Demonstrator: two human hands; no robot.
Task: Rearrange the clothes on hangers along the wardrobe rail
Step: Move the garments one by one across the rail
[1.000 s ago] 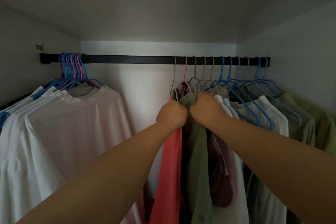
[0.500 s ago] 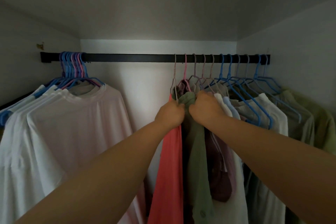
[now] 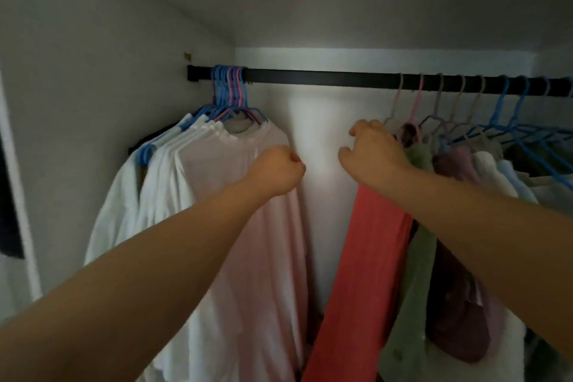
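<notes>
Clothes hang in two bunches along the black rail point(image 3: 325, 79) in front of you, with a bare stretch of rail and white back wall point(image 3: 319, 133) between them. At the far left a dark item point(image 3: 7, 201) shows past the wardrobe's white edge; you cannot tell what it is. Next comes the left bunch: blue and pink hangers point(image 3: 231, 93) packed tight near the rail's left end, carrying white shirts point(image 3: 155, 183) pressed together, with a pale pink shirt point(image 3: 248, 257) as the outermost one facing the gap.

Your left hand point(image 3: 277, 170) is clenched into a fist in front of the pale pink shirt's shoulder, right at its edge. The pictures do not settle whether it pinches a fold of cloth or holds nothing.

Across the gap, your right hand point(image 3: 375, 153) is up at the top of the right bunch, thumb and fingers loosely curved and pointing toward the gap, its back lying against the first garments there. Whether it grasps anything is hidden from you. Below your wrist a coral red garment point(image 3: 366, 273) hangs straight down, the leftmost of this group. Just beside it hangs an olive green garment point(image 3: 412, 304), then a dark maroon one point(image 3: 459, 319). Above them pink and beige hangers point(image 3: 418, 102) hook over the rail, and further right blue hangers point(image 3: 514, 121) carry more pale clothes to the edge of view.
</notes>
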